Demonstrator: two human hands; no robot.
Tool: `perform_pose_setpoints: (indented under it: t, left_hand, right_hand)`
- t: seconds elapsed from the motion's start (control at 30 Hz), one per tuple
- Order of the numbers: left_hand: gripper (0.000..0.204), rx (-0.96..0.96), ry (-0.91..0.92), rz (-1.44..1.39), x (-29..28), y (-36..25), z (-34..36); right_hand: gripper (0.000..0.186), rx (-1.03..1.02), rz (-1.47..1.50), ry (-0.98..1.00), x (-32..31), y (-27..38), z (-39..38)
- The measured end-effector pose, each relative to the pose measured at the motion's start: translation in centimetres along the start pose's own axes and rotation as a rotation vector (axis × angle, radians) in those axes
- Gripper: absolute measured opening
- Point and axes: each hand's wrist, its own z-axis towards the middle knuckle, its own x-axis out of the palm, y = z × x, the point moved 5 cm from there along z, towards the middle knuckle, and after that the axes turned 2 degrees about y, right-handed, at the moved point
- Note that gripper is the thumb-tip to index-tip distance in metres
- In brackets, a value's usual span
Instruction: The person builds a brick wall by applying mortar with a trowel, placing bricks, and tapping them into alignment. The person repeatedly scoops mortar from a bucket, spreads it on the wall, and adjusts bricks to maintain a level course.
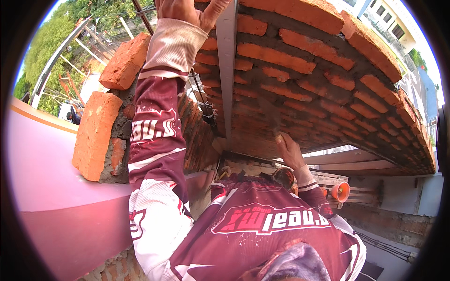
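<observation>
My right hand [290,152] is closed around the handle of a trowel, its thumb lying along the top. The mortar-smeared trowel blade [271,114] points up over the face of a red brick wall [276,58] with grey mortar joints; whether it touches the wall I cannot tell. My left arm reaches up to the top of the view. There my left hand [187,11] is beside a straight grey metal bar [226,61], thumb stretched toward it. The upper edge cuts off its other fingers, so what they hold or touch is hidden.
To my left, loose-edged bricks [96,136] with rough mortar stand above a pink wall [51,173]. Below right are wooden planks [365,189] and an orange bucket [341,192]. Thin steel rods [199,91] rise beside the bar. Trees [51,51] and a building [393,21] lie beyond.
</observation>
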Motion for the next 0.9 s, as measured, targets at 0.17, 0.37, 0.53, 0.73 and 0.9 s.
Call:
perform_pose_setpoints:
  t: [0.17,0.37,0.53,0.73,0.9]
  left_hand:
    - [0.086,0.1,0.24,-0.096,2.9,1.1,3.2]
    - [0.08,0.002,0.288,-0.276,3.0,0.8,2.3]
    - [0.065,0.008,0.34,-0.179,2.4,0.1,2.1]
    - [0.066,-0.044,0.343,-0.223,2.8,0.5,2.0]
    - [0.066,-0.005,0.301,-0.246,3.3,0.9,1.6]
  right_hand:
    - [0.049,0.021,-0.068,-0.031,-1.5,0.1,-0.6]
    - [0.046,-0.042,-0.13,-0.077,-2.9,0.8,-0.2]
    - [0.047,-0.042,-0.195,-0.064,-3.7,1.5,0.1]
    - [0.047,-0.079,-0.156,-0.075,-2.6,2.0,1.2]
    - [0.044,0.004,-0.108,-0.047,-1.8,1.7,0.5]
